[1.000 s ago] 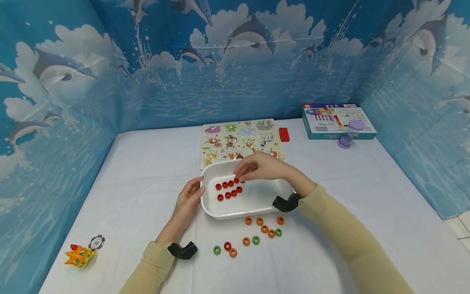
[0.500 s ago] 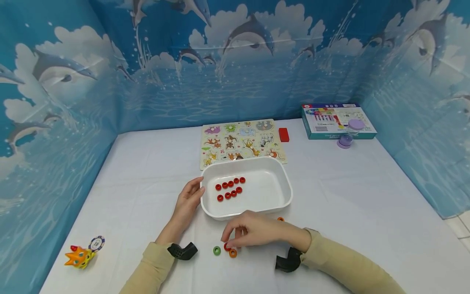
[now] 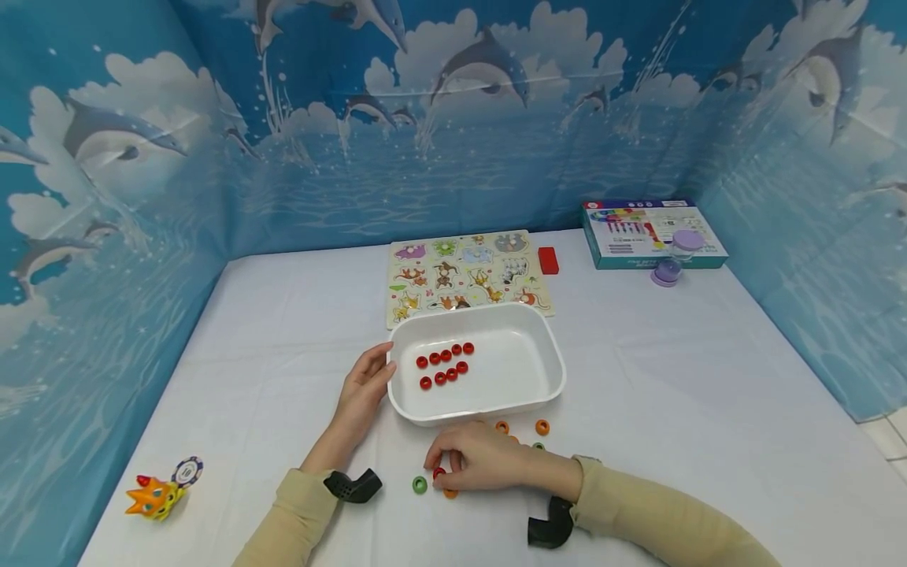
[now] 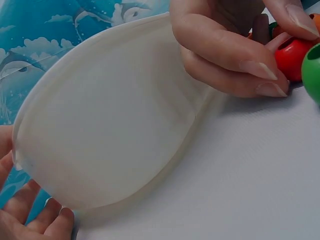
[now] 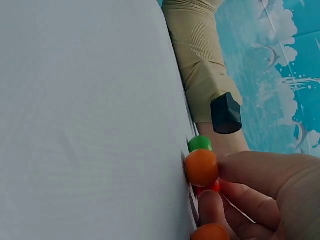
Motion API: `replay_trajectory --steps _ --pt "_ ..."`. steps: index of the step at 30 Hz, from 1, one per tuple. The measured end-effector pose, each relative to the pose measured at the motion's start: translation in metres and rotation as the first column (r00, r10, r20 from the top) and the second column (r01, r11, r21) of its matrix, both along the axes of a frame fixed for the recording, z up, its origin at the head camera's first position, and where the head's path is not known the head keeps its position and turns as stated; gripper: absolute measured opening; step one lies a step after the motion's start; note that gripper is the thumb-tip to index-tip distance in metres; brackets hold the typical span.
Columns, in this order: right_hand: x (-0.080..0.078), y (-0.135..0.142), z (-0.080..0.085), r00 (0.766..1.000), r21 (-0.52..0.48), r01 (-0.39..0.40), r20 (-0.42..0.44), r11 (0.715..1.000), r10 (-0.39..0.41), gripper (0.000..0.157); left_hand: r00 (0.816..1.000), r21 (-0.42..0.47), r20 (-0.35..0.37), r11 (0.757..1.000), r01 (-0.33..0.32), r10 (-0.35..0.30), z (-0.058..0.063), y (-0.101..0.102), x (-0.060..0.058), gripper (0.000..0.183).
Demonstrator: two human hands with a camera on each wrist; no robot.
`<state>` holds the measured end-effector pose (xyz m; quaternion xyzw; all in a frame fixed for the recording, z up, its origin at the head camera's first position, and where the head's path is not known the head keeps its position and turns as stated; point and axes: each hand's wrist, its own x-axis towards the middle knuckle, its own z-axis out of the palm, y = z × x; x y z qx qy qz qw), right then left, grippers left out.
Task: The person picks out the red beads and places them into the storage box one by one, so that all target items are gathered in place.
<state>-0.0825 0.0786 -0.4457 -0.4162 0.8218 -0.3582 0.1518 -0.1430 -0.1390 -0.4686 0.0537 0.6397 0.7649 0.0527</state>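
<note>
A white tray [image 3: 554,376] holds several red rings [image 3: 442,365]. My left hand [image 3: 379,370] rests against the tray's left end, fingers relaxed; the left wrist view shows the tray's outer wall [image 4: 110,145] close up. In front of the tray, my right hand [image 3: 438,466] pinches a red ring [image 3: 438,473] lying on the table. A green ring [image 3: 420,484] sits just to its left and an orange ring [image 3: 450,494] is partly under the hand. In the right wrist view the fingers [image 5: 260,185] touch the red ring [image 5: 211,188] below an orange ring [image 5: 201,167].
More orange rings [image 3: 542,427] and a green ring [image 3: 538,446] lie right of my hand. An animal puzzle board [image 3: 464,272] and a red block [image 3: 548,259] lie behind the tray, a box [image 3: 652,232] at the back right, and a toy [image 3: 152,494] near the front left edge.
My right hand left the tray, came down to the loose rings in front of it and closed its fingers on a red ring. The left hand stayed put.
</note>
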Motion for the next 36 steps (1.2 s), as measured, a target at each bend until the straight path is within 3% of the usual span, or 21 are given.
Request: replay_trajectory --steps 6,12,14,18,20,22,25,29,36 --pt "0.001 0.001 0.006 1.000 0.027 0.022 -0.015 0.999 -0.022 0.011 1.000 0.001 0.001 1.000 -0.002 0.002 0.000 0.001 0.000 0.048" --pt "-0.004 0.014 0.043 0.992 0.045 -0.001 0.126 0.999 -0.004 0.021 1.000 0.005 0.012 1.000 0.001 -0.001 0.000 0.001 0.001 0.048" --pt "-0.013 0.022 0.061 0.992 0.033 -0.035 0.125 0.999 0.030 0.023 1.000 0.004 0.017 1.000 -0.001 0.001 0.001 0.001 0.001 0.048" --pt "-0.041 0.034 0.093 0.999 0.048 -0.042 -0.030 0.998 0.043 0.022 1.000 0.004 0.018 1.000 -0.008 0.007 0.000 0.001 0.001 0.048" --pt "-0.059 0.039 0.103 0.996 0.053 -0.022 -0.090 0.998 0.027 0.023 1.000 0.007 0.018 1.000 -0.009 0.009 0.000 0.001 0.000 0.048" --pt "-0.077 0.042 0.108 0.996 0.058 0.001 -0.087 0.998 0.004 0.025 1.000 0.012 0.022 1.000 -0.010 0.010 0.000 0.001 0.000 0.048" --pt "-0.103 0.044 0.106 0.999 0.066 0.020 -0.027 0.998 -0.019 0.030 1.000 0.016 0.027 1.000 -0.014 0.013 -0.001 0.001 0.000 0.048" --pt "-0.130 0.046 0.089 0.996 0.092 0.036 0.084 0.995 -0.043 0.033 0.999 0.024 0.029 1.000 -0.017 0.016 -0.001 0.002 -0.001 0.049" --pt "-0.152 0.051 0.052 0.975 0.195 0.053 0.202 0.979 -0.094 0.023 1.000 0.024 0.028 1.000 -0.015 0.014 0.000 0.004 0.000 0.050"
